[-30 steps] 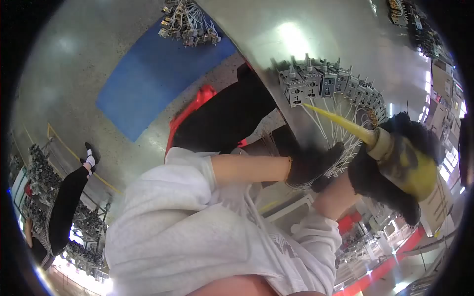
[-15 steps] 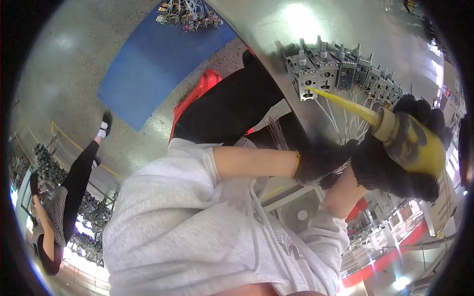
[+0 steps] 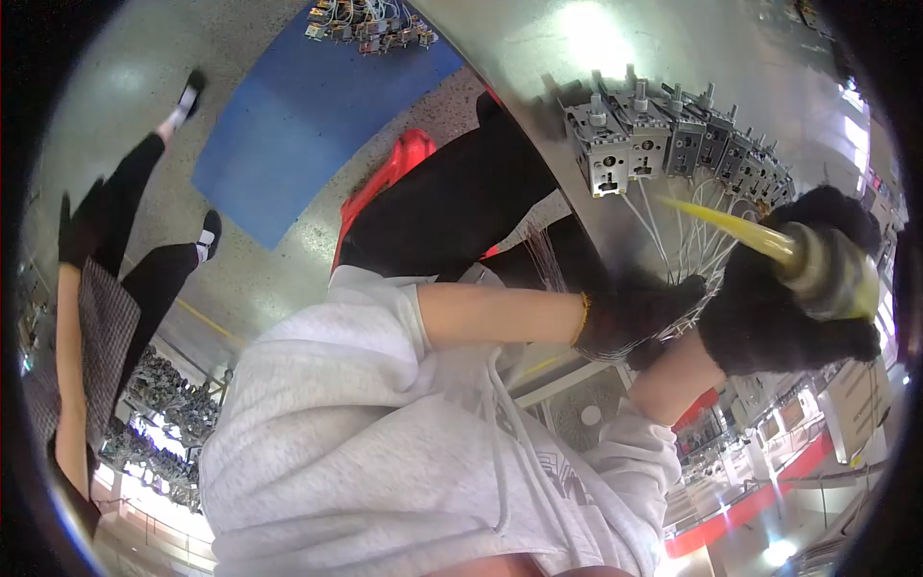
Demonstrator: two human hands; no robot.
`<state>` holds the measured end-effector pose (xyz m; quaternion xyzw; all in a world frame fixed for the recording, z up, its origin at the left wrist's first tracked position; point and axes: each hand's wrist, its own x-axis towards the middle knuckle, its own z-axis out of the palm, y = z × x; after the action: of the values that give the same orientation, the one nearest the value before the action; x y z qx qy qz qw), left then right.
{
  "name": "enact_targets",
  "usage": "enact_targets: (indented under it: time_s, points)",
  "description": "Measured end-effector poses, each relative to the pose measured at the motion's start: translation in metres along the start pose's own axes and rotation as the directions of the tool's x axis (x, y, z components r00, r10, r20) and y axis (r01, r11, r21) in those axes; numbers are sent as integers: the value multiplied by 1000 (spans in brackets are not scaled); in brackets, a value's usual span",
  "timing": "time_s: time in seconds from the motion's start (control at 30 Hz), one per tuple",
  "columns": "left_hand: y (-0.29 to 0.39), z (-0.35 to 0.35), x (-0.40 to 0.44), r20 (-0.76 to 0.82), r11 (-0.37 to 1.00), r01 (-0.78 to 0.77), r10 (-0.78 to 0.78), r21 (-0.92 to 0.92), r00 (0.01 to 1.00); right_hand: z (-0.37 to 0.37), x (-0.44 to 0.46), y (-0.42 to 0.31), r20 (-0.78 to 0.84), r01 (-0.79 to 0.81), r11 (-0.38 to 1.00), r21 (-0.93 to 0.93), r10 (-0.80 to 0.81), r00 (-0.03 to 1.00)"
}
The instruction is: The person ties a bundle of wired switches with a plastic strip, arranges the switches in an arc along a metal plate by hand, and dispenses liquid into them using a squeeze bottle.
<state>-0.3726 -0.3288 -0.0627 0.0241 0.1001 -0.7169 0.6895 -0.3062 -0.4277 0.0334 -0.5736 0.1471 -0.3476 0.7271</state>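
My right hand [image 3: 793,288], in a black glove, is closed around a screwdriver [image 3: 735,231] with a yellow handle and a yellow, tapering shaft. The screwdriver's tip is apart from the nearest metal unit and is smeared by motion. My left hand [image 3: 639,313], also gloved in black, is wrapped round a bundle of thin wires [image 3: 697,279], below the units. A curved row of small metal box-shaped units [image 3: 608,163] stands at the edge of the metal table, each with a short shaft on top. Pale wires run from them toward my left hand.
The shiny metal table [image 3: 510,38] bears a bright reflection. A blue sheet [image 3: 317,115] lies to the left, with several wired metal parts [image 3: 375,24] on it. Something red [image 3: 389,173] is by my leg. Another person [image 3: 106,298] is at the far left.
My right hand has drawn the screwdriver back, away from the end unit, so its tip no longer meets that face. My left hand keeps the wires. The other person has stepped into fuller view.
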Motion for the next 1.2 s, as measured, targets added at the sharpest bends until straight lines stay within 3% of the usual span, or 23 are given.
enact_targets:
  time_s: [0.07, 0.17, 0.2, 0.27, 0.3, 0.33, 0.37, 0.4, 0.43, 0.47, 0.5, 0.53, 0.57, 0.6, 0.67, 0.83, 0.97, 1.07, 1.17, 1.2]
  points:
    - [1, -3, 1, -59, 996, 9, -4, 93, 998, -18, 12, -7, 54, -196, 931, 308, 188, 981]
    - [-17, -15, 22, -85, 996, 24, -16, 87, 996, -11, 14, -5, 405, -439, 658, 612, 217, 888]
    - [-18, -14, 23, -57, 999, 42, -40, 29, 998, 7, 8, -6, 182, -238, 920, 310, 188, 965]
    - [-18, -16, 21, -40, 997, 67, -68, -25, 997, 9, 5, -1, 123, 5, 1000, -12, -4, 992]
    - [-14, -15, 19, -58, 994, 112, -110, 17, 992, 9, 4, 2, 91, 115, 977, -180, -100, 991]
    - [-15, -16, 20, -71, 990, 134, -131, 40, 989, 1, 5, 0, 182, 80, 992, 100, -97, 978]
    - [-15, -17, 20, -84, 986, 157, -151, 63, 985, -17, 17, 3, 423, -20, 934, 357, -143, 895]
    - [-24, -21, 25, -40, 993, 1, 3, 116, 999, -35, 29, 5, 651, -269, 806, 528, -180, 737]
    - [-28, -25, 27, -16, 987, -75, 78, 141, 997, -40, 38, 7, 817, -521, 681, 514, -203, 539]
    - [-32, -28, 29, 9, 975, -152, 152, 163, 988, -48, 26, 1, 705, -74, 967, 245, -125, 698]
    - [-33, -31, 29, 63, 999, -48, 47, 13, 997, -37, 17, 0, 626, 153, 987, 40, -144, 767]
    - [-33, -30, 30, 100, 998, 9, -3, -61, 995, -26, 8, 0, 539, 318, 925, -209, -162, 827]
    - [-34, -29, 31, 136, 989, 71, -53, -131, 989, -6, 3, 6, 333, 224, 971, -81, -186, 924]
    - [-32, -27, 32, 232, 988, 43, -8, -147, 973, 13, -1, 11, 113, 156, 985, 71, -164, 980]
    - [-31, -23, 31, 323, 985, 16, 41, -172, 946, 13, 2, 11, -104, 114, 966, 232, -92, 990]
    - [-17, -15, 18, 127, 997, 64, -58, -42, 990, 12, -4, 8, -85, 117, 988, 105, -108, 990]
    - [-19, -20, 18, 119, 996, 67, -60, -53, 991, 13, -8, 9, -75, 102, 991, 92, -95, 993]
    - [-25, -30, 21, 104, 998, 44, -49, 44, 993, 14, -10, 12, -73, 93, 993, 68, -88, 993]
    - [-20, -20, 15, 129, 988, 47, -28, -148, 991, 15, -11, 13, -65, 83, 996, 46, -79, 995]
    - [-17, -17, 13, 113, 989, 60, -44, -136, 993, 15, -11, 13, -61, 81, 996, 37, -79, 995]
